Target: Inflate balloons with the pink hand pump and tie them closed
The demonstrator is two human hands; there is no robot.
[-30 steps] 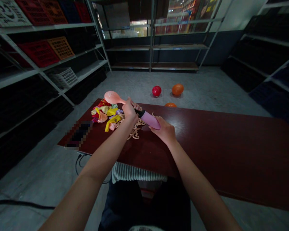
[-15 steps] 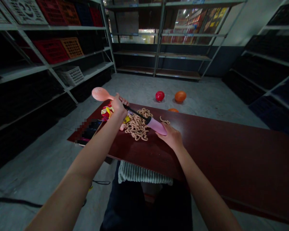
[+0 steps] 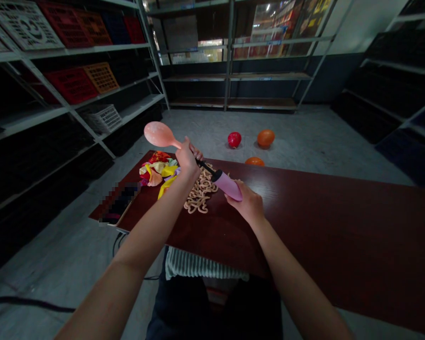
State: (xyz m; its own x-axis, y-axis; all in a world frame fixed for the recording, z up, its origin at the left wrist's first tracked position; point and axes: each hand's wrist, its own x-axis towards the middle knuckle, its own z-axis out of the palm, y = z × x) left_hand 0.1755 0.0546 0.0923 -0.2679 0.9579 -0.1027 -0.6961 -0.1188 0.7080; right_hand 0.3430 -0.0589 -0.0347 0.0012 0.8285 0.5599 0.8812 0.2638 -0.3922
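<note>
Shelf crates at left, white basket (image 3: pixel 102 118), red crate (image 3: pixel 71 84) and orange crate (image 3: pixel 101 77): contents can't be seen. Left hand (image 3: pixel 187 158) is closed on the neck of the pink balloon (image 3: pixel 157 134), held above the table (image 3: pixel 322 212) at its far left corner, over the flat balloons (image 3: pixel 159 170). Right hand (image 3: pixel 250 205) is wrapped round the pink pump (image 3: pixel 228 184), above the beige loops (image 3: pixel 200 193). Versus 0.5 s ago: less of the pump's black rod shows, pump body nearer left hand, balloon slightly fuller.

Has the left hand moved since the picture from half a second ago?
Yes. The left hand, gripping the pink balloon, went right: off the heap of flat balloons, nearer the pink pump in the right hand.
</note>
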